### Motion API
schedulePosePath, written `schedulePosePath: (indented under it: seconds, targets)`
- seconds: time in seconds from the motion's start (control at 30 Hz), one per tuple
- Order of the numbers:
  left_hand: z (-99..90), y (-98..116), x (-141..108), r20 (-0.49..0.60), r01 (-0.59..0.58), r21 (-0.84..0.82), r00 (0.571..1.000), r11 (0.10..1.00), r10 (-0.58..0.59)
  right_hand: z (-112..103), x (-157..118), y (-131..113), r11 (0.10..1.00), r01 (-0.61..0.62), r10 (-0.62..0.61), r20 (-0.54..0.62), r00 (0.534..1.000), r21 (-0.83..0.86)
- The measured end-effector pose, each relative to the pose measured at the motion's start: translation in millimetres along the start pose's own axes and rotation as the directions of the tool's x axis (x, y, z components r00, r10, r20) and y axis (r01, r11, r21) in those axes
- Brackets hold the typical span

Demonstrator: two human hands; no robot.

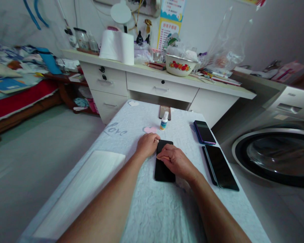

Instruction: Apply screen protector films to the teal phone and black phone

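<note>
black phone (163, 172) beneath right hand (178, 161)

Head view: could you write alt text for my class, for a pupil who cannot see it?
A person's left hand is at the far left corner of a black phone on a cloth-covered table, the right hand with fingers pinched over its middle. A small white-topped bottle stands beyond; two dark-screened devices lie to the right.
</note>
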State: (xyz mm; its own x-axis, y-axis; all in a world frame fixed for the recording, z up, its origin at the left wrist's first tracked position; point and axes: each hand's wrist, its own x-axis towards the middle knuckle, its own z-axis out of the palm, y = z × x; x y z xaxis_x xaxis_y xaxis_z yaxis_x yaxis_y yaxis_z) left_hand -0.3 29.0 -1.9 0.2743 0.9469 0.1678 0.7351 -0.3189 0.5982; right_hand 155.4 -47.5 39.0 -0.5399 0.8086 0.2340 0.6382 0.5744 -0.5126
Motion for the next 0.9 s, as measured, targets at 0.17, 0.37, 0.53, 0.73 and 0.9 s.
schedulePosePath:
  seconds: [0.17, 0.37, 0.53, 0.73, 0.9]
  targets:
    - [1.1, -1.0, 0.3, -0.007, -0.016, 0.003, 1.000, 1.000, 0.016, 5.0, 5.6, 5.6, 0.995, -0.059, 0.053, -0.071, 0.996, -0.086]
    - [1.3, -1.4, 0.6, -0.001, -0.020, 0.018, 1.000, 1.000, 0.020, 15.5, 18.3, 18.3, 0.952, -0.175, 0.124, -0.205, 0.971, -0.251]
    - [1.2, -1.7, 0.4, -0.007, -0.028, 0.023, 1.000, 0.999, 0.028, 23.8, 22.2, 26.2, 0.923, -0.221, 0.125, -0.298, 0.946, -0.314]
    - [2.9, -2.4, 1.3, -0.010, -0.024, 0.029, 1.000, 0.999, 0.024, 20.5, 22.9, 17.6, 0.950, -0.178, 0.120, -0.228, 0.966, -0.256]
    - [2.4, -2.4, 0.3, -0.013, -0.016, 0.013, 1.000, 1.000, 0.016, 12.4, 19.4, 8.6, 0.981, -0.124, 0.105, -0.132, 0.986, -0.149]
